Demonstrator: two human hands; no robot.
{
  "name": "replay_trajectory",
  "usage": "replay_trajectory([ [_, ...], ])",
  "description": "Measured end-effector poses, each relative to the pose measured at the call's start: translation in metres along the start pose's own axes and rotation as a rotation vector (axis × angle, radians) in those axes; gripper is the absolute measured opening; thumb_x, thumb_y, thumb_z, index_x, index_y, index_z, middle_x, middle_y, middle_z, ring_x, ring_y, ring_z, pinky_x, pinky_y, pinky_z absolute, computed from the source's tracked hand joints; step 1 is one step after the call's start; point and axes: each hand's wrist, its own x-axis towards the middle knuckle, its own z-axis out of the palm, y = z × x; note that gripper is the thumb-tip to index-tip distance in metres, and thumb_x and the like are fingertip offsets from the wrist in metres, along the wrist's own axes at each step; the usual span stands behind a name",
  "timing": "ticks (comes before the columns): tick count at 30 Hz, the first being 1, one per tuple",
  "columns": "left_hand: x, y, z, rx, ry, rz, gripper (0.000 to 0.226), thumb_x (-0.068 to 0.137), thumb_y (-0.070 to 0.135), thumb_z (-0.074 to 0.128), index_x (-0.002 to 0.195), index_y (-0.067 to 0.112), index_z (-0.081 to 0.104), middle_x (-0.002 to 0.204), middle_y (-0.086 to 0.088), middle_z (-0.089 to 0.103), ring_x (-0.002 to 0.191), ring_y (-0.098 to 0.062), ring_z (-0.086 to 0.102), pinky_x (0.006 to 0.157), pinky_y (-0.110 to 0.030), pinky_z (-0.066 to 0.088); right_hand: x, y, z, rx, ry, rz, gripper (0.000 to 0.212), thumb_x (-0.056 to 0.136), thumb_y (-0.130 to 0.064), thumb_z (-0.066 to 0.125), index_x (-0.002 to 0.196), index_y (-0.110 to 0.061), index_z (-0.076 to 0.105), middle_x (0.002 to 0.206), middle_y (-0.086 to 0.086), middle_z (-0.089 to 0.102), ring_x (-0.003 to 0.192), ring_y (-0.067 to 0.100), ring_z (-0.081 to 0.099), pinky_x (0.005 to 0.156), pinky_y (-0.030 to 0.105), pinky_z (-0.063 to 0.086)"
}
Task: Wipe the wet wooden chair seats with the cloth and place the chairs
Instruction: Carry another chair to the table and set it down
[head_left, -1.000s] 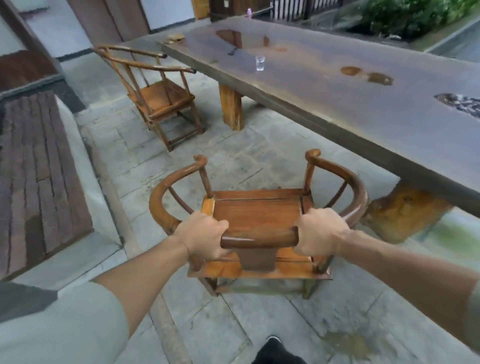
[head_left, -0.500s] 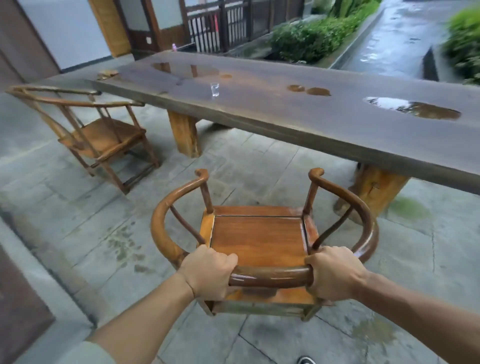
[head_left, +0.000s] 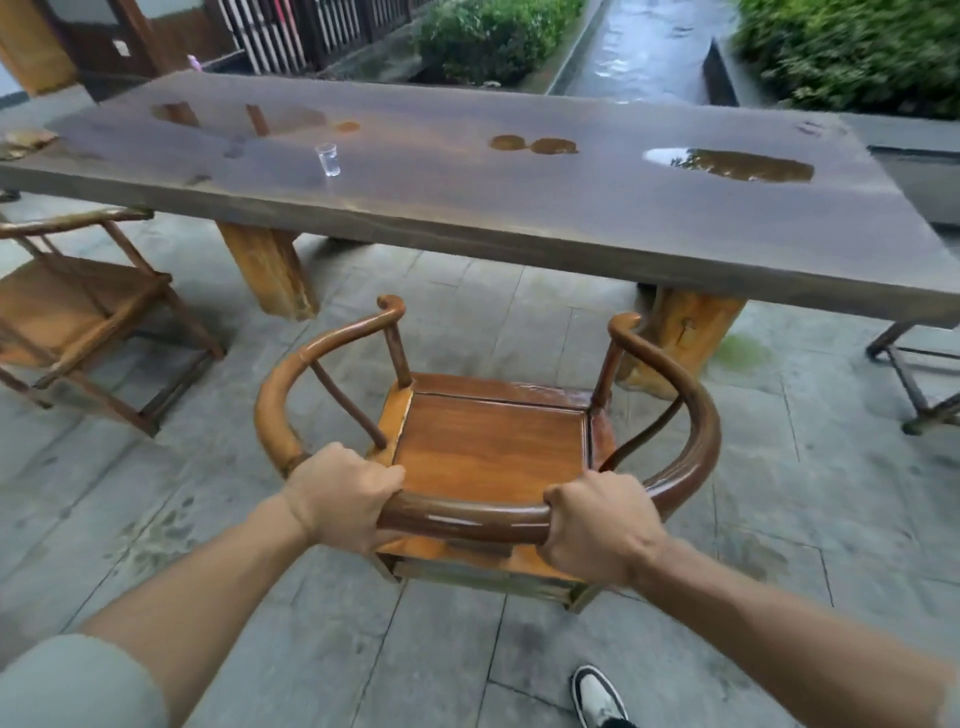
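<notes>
**Chair in hand, facing the tabletop — placing step**

Entries run left to right, each placed relative to the grip on the curved back rail.

- Second chair (head_left: 78, 317): wooden, well to the left of the grip and beyond it, standing on the stone floor (head_left: 519, 306) near the tabletop's left end. Partly cut off by the frame edge.
- Left hand (head_left: 340, 496): fingers curled over the back rail (head_left: 467, 519) where it bends toward the left arm; clamped on the wood.
- Chair (head_left: 488, 452): the item in hand, a round-backed wooden armchair. Its seat lies just beyond the grip, between the two hands, open side turned to the tabletop. No cloth can be seen; the seat shows little standing water, only a sheen along its far edge.
- Right hand (head_left: 602, 530): wrapped round the same rail at the right bend, likewise clamped.
- Tabletop (head_left: 571, 218): long dark slab ahead of the grip, well apart from the chair's arm tips. It carries puddles (head_left: 727, 165) and a small clear glass (head_left: 328, 158), ahead and to the left.
- Metal frame (head_left: 914, 374): ahead-right of the grip, under the tabletop's right end; what it belongs to cannot be told.

Step in hand, as judged: placing, not wiping. The next move likely calls for pushing the chair straight ahead between the two wooden table legs — both hands even on the rail, so that the arm tips meet the slab's edge square.
</notes>
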Motion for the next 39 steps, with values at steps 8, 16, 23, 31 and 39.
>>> replay_trajectory([
  [8,0.022,-0.124,0.012,0.000,0.057,0.130,0.052,0.072,0.067,0.060,0.062,0.017,0.052,0.048,0.003,0.055,0.036,-0.027,0.056,0.034,-0.028,0.043,0.079,-0.050,-0.014,0.064,0.112,0.051,0.032,0.068,-0.055,0.040,0.064,-0.025,0.051,0.050,-0.008,0.051,0.043,0.013,0.050,0.051,0.028,0.050],
  [16,0.020,-0.162,0.023,-0.041,0.039,0.188,0.052,0.075,0.066,0.063,0.062,0.018,0.050,0.048,0.003,0.054,0.035,-0.024,0.053,0.036,-0.027,0.044,0.102,-0.079,-0.013,0.021,0.072,0.137,0.023,0.073,-0.049,0.052,0.073,-0.027,0.057,0.053,-0.009,0.052,0.046,0.011,0.053,0.053,0.029,0.053],
  [23,0.029,-0.204,0.019,-0.048,0.058,0.243,0.053,0.078,0.066,0.062,0.063,0.017,0.052,0.049,0.003,0.055,0.036,-0.023,0.053,0.037,-0.028,0.043,0.126,-0.102,-0.021,0.053,0.139,0.166,0.037,0.069,-0.058,0.032,0.068,-0.026,0.051,0.053,-0.007,0.049,0.045,0.016,0.050,0.052,0.030,0.050],
  [31,0.038,-0.263,0.037,-0.078,0.004,0.345,0.045,0.074,0.061,0.067,0.064,0.019,0.055,0.050,0.005,0.056,0.038,-0.021,0.054,0.038,-0.027,0.045,0.164,-0.130,-0.019,0.117,0.096,0.249,0.017,0.071,-0.043,0.047,0.070,-0.027,0.042,0.054,-0.007,0.042,0.046,0.016,0.042,0.051,0.029,0.038],
  [39,0.007,-0.280,0.058,-0.121,0.076,0.364,0.051,0.079,0.065,0.060,0.063,0.019,0.047,0.049,0.005,0.052,0.035,-0.022,0.049,0.035,-0.024,0.036,0.167,-0.166,-0.005,0.006,0.098,0.243,0.028,0.068,-0.049,0.056,0.065,-0.028,0.038,0.050,-0.007,0.044,0.040,0.018,0.044,0.042,0.026,0.035],
])
